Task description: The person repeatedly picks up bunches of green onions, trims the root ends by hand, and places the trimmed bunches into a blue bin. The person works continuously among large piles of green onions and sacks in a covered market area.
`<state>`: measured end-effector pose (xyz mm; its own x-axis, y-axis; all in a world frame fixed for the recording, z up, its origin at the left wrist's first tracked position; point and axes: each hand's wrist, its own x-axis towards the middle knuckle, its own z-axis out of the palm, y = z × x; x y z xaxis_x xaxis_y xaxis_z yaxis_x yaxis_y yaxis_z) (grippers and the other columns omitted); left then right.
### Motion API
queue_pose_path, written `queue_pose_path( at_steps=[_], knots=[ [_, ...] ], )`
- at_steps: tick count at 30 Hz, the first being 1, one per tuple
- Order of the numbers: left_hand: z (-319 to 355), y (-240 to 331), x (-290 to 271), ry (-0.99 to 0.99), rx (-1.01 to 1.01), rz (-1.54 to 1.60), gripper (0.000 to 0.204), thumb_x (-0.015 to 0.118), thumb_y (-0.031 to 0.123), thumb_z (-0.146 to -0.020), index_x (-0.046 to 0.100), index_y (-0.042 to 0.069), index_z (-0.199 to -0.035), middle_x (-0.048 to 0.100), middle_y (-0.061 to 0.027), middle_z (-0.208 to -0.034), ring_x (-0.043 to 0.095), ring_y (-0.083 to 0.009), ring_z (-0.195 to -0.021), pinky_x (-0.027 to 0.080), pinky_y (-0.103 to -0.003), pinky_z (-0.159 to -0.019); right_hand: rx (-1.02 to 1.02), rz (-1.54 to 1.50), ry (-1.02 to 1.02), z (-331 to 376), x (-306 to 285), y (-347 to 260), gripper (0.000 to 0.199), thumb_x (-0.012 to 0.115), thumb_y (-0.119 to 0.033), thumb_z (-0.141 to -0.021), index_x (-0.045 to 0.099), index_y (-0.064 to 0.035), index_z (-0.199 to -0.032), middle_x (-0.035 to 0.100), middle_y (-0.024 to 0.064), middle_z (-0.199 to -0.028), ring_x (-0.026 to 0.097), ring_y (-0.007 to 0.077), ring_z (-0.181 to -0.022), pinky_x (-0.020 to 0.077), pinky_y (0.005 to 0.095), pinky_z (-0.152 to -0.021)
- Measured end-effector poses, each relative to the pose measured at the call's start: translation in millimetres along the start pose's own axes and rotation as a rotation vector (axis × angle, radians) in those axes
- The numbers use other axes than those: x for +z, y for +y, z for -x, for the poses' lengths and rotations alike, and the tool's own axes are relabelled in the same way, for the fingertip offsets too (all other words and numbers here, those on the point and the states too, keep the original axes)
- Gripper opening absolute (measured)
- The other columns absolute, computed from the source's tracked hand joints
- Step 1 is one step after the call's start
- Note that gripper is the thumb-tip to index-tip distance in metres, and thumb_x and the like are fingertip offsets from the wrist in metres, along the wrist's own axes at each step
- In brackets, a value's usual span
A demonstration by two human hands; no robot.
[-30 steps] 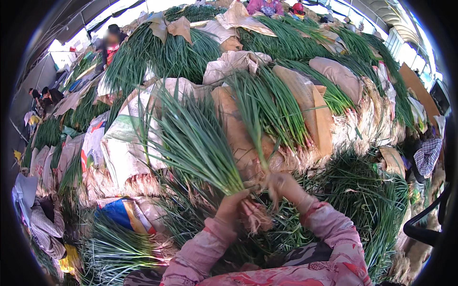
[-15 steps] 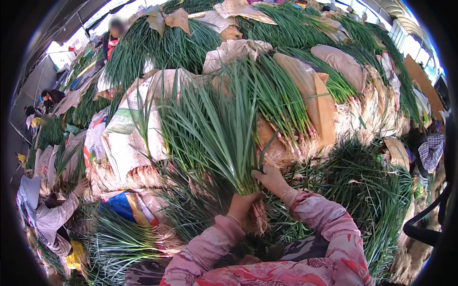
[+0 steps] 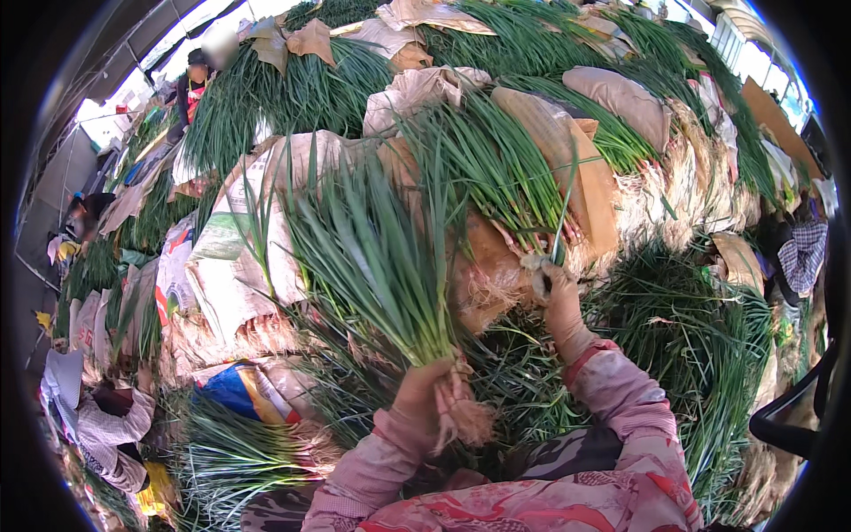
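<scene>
The work in hand looks like gathering green onions into a bunch. The left hand (image 3: 421, 395) is closed round the neck of a bunch of long green onions with pale, stringy roots (image 3: 390, 266), gripping it just above the root tuft, which hangs below the fist. The right hand (image 3: 557, 297) is raised to the front face of the wall of stacked green onion bundles wrapped in brown paper and sacking (image 3: 532, 168); its fingers appear pinched on a thin green stalk or two at the root ends there, though the fisheye blur makes it hard to be sure whether they grip or only touch.

By my judgement, the step is picking loose stalks from the stack to add to the held bunch. The next move calls for drawing the stalk free without dragging its neighbours out, then laying it alongside the bunch with roots level, while the left hand loosens just enough to take it in.

The held bunch sits in front of the person's chest, between the body and the stack. Its long axis runs nearly upright, leaning slightly up and to the left: roots point down toward the patterned pink sleeves (image 3: 620, 426), leaf tips fan upward across the wrapped bundles.
</scene>
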<state>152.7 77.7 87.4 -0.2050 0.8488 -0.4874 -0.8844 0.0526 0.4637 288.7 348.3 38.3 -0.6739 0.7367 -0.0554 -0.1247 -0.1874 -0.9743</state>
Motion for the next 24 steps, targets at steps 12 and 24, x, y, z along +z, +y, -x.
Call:
queue_pose_path(
  at_steps=[12, 24],
  knots=[
    [-8, -8, -29, -0.050, -0.029, -0.090, 0.029, 0.065, 0.024, -0.091, 0.063, 0.002, -0.110, 0.068, -0.0070, -0.085, 0.066, -0.0158, -0.073, 0.054, -0.028, -0.063, 0.197, 0.554, -0.491, 29, 76, 1, 0.040, 0.061, -0.040, -0.094, 0.067, -0.0044, -0.111, 0.071, 0.0128, -0.096, 0.069, 0.0208, -0.084, 0.0537, 0.0348, -0.075],
    [-9, -20, -11, 0.084, -0.100, -0.053, 0.027, 0.060, 0.030, -0.092, 0.066, 0.004, -0.088, 0.065, -0.0065, -0.067, 0.060, -0.0179, -0.054, 0.049, -0.028, -0.052, 0.246, 0.029, -0.233, 39, 96, 1, 0.020, 0.070, -0.023, -0.091, 0.064, -0.0060, -0.099, 0.060, -0.0025, -0.075, 0.054, 0.0070, -0.065, 0.0438, 0.0232, -0.057]
  ],
)
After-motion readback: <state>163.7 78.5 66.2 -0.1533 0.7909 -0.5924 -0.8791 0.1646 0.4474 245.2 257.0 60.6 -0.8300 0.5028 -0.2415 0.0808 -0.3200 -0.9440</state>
